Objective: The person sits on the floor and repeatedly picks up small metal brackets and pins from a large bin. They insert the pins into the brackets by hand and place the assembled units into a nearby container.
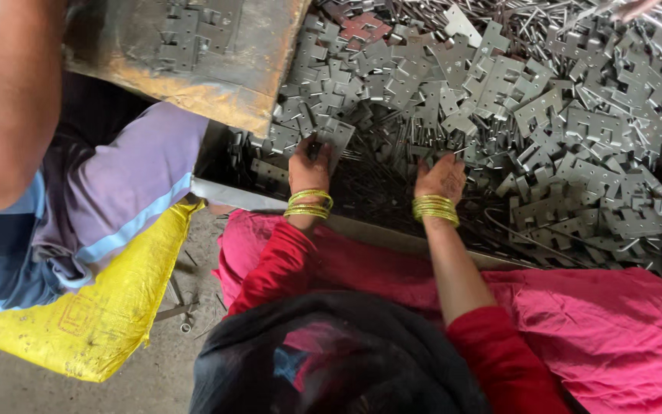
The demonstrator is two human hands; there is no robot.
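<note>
The head view is filled by a tray [227,192] heaped with grey hinge plates [545,115] and thin metal pins [377,184]. A rusty box [216,84] is tilted over the tray's left end, with a few plates seen inside it. Beside it, a seated person's lap in purple cloth [132,176] and a yellow sack [109,307] are seen; a bare forearm [9,100] crosses the upper left corner. Pink cloth [591,322] is spread below the tray. The left hand [309,165] is closed on one plate [332,136], which is held at the fingertips, just above the hand. The right hand [440,178] is laid on the pins, fingers curled; whether anything is gripped cannot be told. Green-yellow bangles [434,208] are worn on both wrists.
</note>
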